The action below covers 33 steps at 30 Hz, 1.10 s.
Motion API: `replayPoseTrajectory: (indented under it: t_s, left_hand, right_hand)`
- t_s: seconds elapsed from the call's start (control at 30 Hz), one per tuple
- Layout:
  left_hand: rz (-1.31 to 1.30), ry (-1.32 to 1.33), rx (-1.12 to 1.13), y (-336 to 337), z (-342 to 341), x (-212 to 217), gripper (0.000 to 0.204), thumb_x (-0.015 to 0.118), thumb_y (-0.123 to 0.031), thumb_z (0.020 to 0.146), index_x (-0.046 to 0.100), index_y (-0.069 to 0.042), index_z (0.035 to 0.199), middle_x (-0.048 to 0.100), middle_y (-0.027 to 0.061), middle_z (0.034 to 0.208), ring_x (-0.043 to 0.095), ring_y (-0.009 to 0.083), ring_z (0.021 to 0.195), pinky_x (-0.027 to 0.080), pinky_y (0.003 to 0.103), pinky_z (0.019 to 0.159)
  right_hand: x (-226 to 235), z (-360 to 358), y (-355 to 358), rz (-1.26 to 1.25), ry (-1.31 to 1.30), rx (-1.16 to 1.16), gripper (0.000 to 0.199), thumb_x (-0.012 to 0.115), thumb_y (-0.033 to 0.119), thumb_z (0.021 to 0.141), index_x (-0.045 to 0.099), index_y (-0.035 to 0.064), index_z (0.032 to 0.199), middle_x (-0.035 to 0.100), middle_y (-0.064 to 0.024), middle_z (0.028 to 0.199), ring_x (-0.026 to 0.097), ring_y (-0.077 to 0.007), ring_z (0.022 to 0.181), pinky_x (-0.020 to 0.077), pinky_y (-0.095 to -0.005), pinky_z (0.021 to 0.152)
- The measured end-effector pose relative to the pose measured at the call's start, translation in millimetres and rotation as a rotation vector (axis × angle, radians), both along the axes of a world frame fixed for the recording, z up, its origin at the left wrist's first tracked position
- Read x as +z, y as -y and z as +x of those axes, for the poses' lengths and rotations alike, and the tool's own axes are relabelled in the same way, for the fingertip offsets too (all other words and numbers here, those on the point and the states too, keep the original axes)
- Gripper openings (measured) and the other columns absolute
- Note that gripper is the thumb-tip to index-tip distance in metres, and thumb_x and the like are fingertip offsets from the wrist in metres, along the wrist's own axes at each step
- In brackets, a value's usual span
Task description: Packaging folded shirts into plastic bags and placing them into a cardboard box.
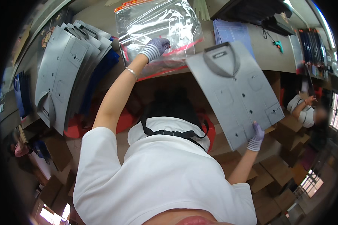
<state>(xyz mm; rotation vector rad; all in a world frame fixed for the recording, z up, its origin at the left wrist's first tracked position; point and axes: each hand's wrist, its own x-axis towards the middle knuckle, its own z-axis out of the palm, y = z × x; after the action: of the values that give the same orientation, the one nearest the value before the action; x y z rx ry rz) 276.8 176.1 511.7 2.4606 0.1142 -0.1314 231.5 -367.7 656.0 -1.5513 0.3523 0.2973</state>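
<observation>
My right hand (256, 137), in a purple and white striped glove, grips the lower edge of a folded grey shirt (231, 93). The shirt is flat and tilted, with its collar toward the table and dark buttons down the front. My left hand (156, 48), gloved alike, is over a stack of clear plastic bags (154, 22) with pink-red edge strips. Its fingers are curled together at the top bag's film, pinching it as far as I can see; the fingertips are partly hidden.
More folded grey shirts (65, 62) are stacked at the left, over dark blue pieces. Light blue folded shirts (233, 35) lie behind the held shirt. A green-handled tool (278, 46) rests on the table (285, 62). Cardboard boxes (276, 170) and another person (304, 108) are at the right.
</observation>
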Motion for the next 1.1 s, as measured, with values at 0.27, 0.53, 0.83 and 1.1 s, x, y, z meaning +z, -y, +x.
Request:
replayPoseTrajectory:
  t_s: [0.27, 0.53, 0.83, 1.1]
  left_hand:
    - [-0.399, -0.363, 0.287, -1, 22, -44, 0.015, 0.058, -0.015, 0.076, 0.068, -0.010, 0.085, 0.066, 0.0085, 0.078, 0.064, 0.0204, 0.068, 0.050, 0.029, 0.069]
    - [0.128, 0.007, 0.324, -5, 21, -1, 0.023, 0.057, -0.027, 0.075, 0.067, -0.012, 0.088, 0.064, 0.0123, 0.085, 0.060, 0.0304, 0.078, 0.047, 0.036, 0.075]
    - [0.191, 0.456, 0.279, -10, -21, 84, 0.017, 0.064, -0.011, 0.070, 0.057, -0.006, 0.085, 0.061, 0.0111, 0.088, 0.058, 0.0294, 0.084, 0.047, 0.036, 0.075]
    - [0.245, 0.397, 0.249, 14, -28, 50, 0.014, 0.058, -0.012, 0.069, 0.052, -0.007, 0.081, 0.056, 0.0106, 0.081, 0.054, 0.0292, 0.080, 0.045, 0.039, 0.070]
  right_hand:
    - [17, -12, -52, -0.206, -0.210, 0.349, 0.050, 0.063, 0.016, 0.069, 0.049, -0.0046, 0.113, 0.056, -0.0087, 0.104, 0.052, -0.0185, 0.093, 0.0414, -0.0289, 0.082]
    - [-83, 24, -94, 0.000, -0.354, 0.473, 0.046, 0.066, 0.017, 0.068, 0.052, -0.0020, 0.108, 0.058, -0.0054, 0.094, 0.054, -0.0154, 0.084, 0.0438, -0.0267, 0.076]
    - [-63, 34, -81, 0.034, -0.311, 0.507, 0.044, 0.065, 0.014, 0.067, 0.054, -0.0018, 0.106, 0.058, -0.0058, 0.094, 0.055, -0.0162, 0.083, 0.0446, -0.0278, 0.077]
    - [-75, 37, -106, -0.022, -0.083, 0.397, 0.056, 0.070, 0.022, 0.068, 0.048, -0.0016, 0.113, 0.055, -0.0082, 0.102, 0.052, -0.0193, 0.091, 0.0423, -0.0306, 0.083]
